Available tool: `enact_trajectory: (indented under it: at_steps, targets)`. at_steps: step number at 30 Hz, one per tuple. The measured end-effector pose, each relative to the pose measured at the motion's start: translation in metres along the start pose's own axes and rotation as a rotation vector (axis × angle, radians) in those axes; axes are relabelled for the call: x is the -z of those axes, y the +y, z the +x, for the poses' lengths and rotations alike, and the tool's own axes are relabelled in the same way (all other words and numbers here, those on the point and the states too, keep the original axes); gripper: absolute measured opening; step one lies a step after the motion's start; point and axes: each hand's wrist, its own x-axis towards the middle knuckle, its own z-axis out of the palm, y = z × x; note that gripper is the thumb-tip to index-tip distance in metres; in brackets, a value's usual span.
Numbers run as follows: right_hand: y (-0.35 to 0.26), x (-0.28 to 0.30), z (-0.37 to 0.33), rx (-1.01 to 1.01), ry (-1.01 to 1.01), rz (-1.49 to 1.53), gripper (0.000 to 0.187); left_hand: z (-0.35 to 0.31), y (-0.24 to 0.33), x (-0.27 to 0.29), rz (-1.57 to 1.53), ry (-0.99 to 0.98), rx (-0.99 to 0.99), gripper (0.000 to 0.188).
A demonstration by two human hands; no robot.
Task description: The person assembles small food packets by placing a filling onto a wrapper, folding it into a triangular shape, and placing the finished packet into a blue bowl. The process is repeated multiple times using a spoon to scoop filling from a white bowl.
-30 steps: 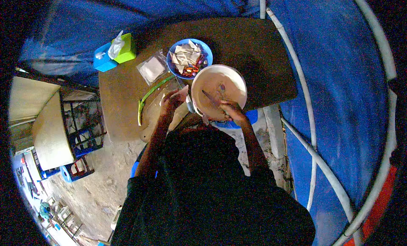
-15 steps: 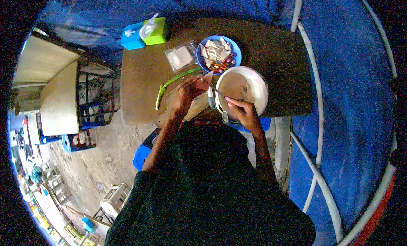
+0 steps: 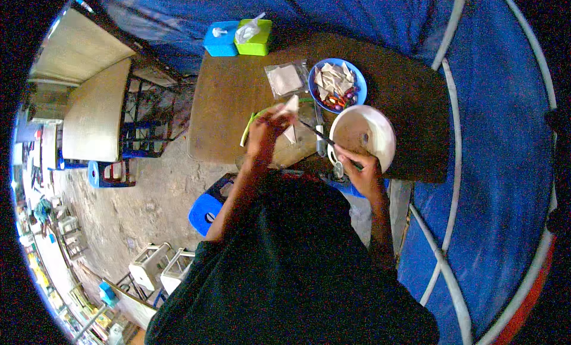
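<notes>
My left hand (image 3: 267,131) is closed on a pale, thin wrapper sheet (image 3: 291,104), which sticks up from the fingertips. In my right hand (image 3: 363,169) is a slim dark utensil (image 3: 318,132), its tip pointing at the left hand; its exact kind is unclear. Beside the right hand stands a white tub (image 3: 391,131) with a pale brownish mass (image 3: 351,131) inside. Under the left hand is a wooden board (image 3: 294,156), with another pale triangular piece (image 3: 289,135) on it. A grey-and-white-handled knife (image 3: 320,141) lies between board and tub.
A blue bowl (image 3: 311,88) holds folded pale triangles (image 3: 333,79) and red and purple pieces. Left of it lies a clear packet of sheets (image 3: 285,79). A long green stalk (image 3: 247,131) rests on the brown table (image 3: 217,119). Blue (image 3: 220,44) and green (image 3: 256,46) tissue boxes stand at the back.
The whole view has shifted, so the table sits farther right. The wrapper now stands up higher from my left fingers, and the utensil's tip has drawn back from it.
</notes>
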Motion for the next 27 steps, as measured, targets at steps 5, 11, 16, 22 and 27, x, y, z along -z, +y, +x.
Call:
enact_trajectory:
  at_steps: [5, 11, 16, 22, 27]
  targets:
    - [0.090, 0.037, -0.030, -0.359, 0.222, -0.042, 0.025, 0.008, -0.020, 0.049, -0.243, -0.023, -0.095, 0.040]
    - [0.186, 0.015, -0.056, -0.302, 0.234, -0.561, 0.013, 0.012, -0.038, 0.073, 0.049, -0.216, 0.031, 0.034]
    - [0.197, -0.005, -0.060, -0.242, 0.272, -0.691, 0.015, 0.002, -0.070, 0.047, -0.152, -0.268, 0.087, 0.036]
    - [0.197, -0.004, -0.058, -0.391, 0.108, -0.672, 0.019, 0.037, -0.178, -0.012, 0.047, -0.436, 0.055, 0.036]
    - [0.207, -0.003, -0.054, -0.402, 0.132, -0.598, 0.019, 0.039, -0.260, -0.059, 0.719, -0.119, 0.003, 0.031]
